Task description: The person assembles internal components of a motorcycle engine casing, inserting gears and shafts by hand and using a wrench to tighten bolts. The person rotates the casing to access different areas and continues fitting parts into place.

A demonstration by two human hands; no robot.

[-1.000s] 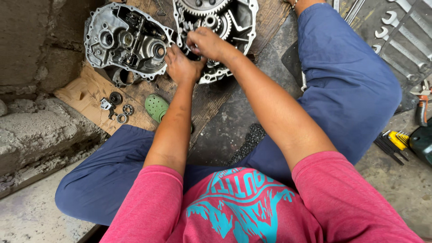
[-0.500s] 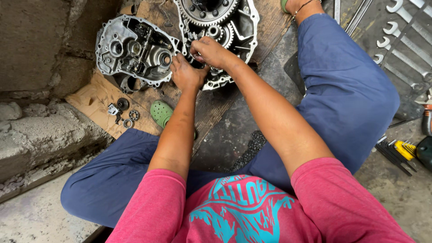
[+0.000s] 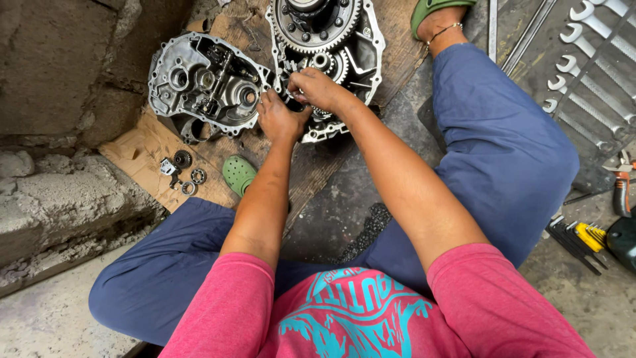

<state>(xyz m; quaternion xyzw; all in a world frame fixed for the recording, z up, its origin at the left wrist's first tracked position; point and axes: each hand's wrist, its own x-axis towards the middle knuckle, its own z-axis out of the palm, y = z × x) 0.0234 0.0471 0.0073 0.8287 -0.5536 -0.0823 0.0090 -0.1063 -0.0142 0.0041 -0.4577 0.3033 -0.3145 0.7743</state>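
Observation:
An open gearbox housing (image 3: 361, 56) with a large toothed ring gear (image 3: 317, 23) and smaller gears lies on a wooden board ahead of me. Its separated cover half (image 3: 205, 83) lies to the left. My left hand (image 3: 278, 118) and my right hand (image 3: 317, 89) meet at the housing's near left edge, fingers curled around a small gear there. What exactly each hand grips is hidden by the fingers.
Small bearings and parts (image 3: 182, 171) lie on cardboard at the left, near a green clog (image 3: 238, 174). Concrete blocks (image 3: 59, 199) rise at the left. A row of spanners (image 3: 583, 73) lies at the right, with hex keys (image 3: 583, 235) and pliers (image 3: 619, 189) nearer.
The view has shifted, so the housing sits lower and more to the right in the frame. Both hands stay together at the same spot on the housing.

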